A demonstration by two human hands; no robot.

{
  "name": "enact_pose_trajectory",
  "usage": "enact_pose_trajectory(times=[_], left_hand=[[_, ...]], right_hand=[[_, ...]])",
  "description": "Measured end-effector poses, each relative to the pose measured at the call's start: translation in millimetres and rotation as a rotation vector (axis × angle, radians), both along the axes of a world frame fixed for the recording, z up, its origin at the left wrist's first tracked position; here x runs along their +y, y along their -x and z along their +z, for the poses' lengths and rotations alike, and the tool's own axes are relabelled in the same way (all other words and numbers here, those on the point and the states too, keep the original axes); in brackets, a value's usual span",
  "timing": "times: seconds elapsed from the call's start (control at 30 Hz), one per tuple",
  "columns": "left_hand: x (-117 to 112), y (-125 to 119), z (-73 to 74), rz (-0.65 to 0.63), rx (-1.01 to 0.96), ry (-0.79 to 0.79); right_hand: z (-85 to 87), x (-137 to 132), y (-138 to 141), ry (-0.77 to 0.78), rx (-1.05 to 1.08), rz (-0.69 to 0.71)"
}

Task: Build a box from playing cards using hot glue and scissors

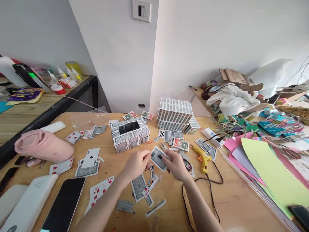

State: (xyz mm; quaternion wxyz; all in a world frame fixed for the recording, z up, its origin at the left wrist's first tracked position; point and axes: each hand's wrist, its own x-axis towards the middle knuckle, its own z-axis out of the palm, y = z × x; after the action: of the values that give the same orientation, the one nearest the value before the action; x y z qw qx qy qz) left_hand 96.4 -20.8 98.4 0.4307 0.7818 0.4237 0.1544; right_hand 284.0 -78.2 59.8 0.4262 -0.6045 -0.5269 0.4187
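Observation:
A grey-backed playing card is held up between my two hands, its patterned back facing me. My right hand grips the card's right side, the dark-nailed thumb lying on its back. At the card's left corner my left hand is closed in a pinch; its fingertips are partly hidden. Beyond the hands stands a box built of playing cards, with a dark opening on top. Below the hands lie a cut card back, a face card piece and narrow strips.
A yellow glue gun with a black cord lies to the right, near a white power strip. Stacked card boxes stand at the back. A phone, a power bank and a pink pouch occupy the left.

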Motion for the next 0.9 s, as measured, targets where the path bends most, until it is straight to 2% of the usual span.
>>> enact_pose_trajectory(times=[0.07, 0.17, 0.3, 0.37, 0.43, 0.5, 0.57, 0.73, 0.9], left_hand=[[-15, -1, -21.0, 0.049, 0.034, 0.007], [-30, 10, -48.1, 0.116, 0.103, -0.128], [-48, 27, -75.2, 0.030, 0.215, -0.342], [-54, 32, -85.7, 0.039, 0.292, -0.414], [-58, 35, -93.0, 0.065, 0.360, -0.463], [-57, 38, -96.0, 0.069, 0.390, -0.499], [-53, 40, -94.8, 0.063, 0.379, -0.520], [-41, 49, -83.3, 0.152, 0.244, -0.436], [-42, 56, -72.3, 0.205, 0.139, -0.305]], right_hand=[[-7.6, 3, -3, 0.045, -0.010, -0.078], [-20.7, 6, -16, 0.086, -0.092, -0.258], [-32.0, 3, -20, -0.024, -0.415, -0.466], [-35.3, -3, -10, -0.085, -0.502, -0.429], [-38.5, -10, 4, -0.088, -0.508, -0.254], [-41.6, -17, 19, -0.049, -0.505, -0.058], [-44.2, -22, 30, 0.000, -0.535, 0.051], [-48.9, -22, 36, 0.054, -0.532, 0.076], [-51.7, -16, 28, 0.087, -0.520, 0.040]])
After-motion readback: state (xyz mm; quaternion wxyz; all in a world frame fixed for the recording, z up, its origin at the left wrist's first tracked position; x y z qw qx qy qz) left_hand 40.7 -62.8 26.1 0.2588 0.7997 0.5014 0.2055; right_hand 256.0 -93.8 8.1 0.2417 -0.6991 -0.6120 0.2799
